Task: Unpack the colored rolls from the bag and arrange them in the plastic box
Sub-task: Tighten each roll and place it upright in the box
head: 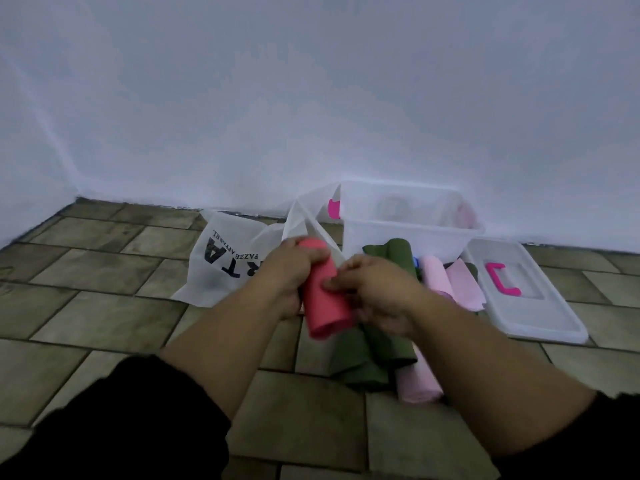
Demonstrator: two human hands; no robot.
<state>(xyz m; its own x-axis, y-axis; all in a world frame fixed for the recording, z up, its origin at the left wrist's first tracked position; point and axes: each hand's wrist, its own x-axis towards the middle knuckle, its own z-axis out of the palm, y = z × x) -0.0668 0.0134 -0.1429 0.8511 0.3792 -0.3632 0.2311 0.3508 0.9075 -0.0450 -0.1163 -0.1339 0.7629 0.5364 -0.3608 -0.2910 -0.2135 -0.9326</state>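
- Head view: the plastic box (408, 233) stands against the wall, and everything else is placed from it.
- The red roll (327, 303) is held up in the air in front of the box and slightly to its left, well clear of the rim.
- The left hand (289, 271) curls round the roll's upper end. The right hand (377, 289) holds its side, fingers pressed on the fabric. Both hands are blurred, so the exact hold of the fingers is hard to read.
- The white bag (225, 268) lies slumped on the floor to the left of the box, touching it.
- Green rolls (363, 355) and pink rolls (436, 277) lie loose on the tiles just in front of the box.
- The lid (540, 306) lies on the floor to the front right of the box.
- Something pale shows through the box wall, too hazy to name.
- Judgement: the step in hand looks like tidying this roll before it goes into the box.
  - Keep the wrap tight with both hands so the loose edge does not unwind.
  - Lower the roll against a box wall and lay it parallel to whatever is already inside.
  - Let go only once it rests, so it cannot spring open.
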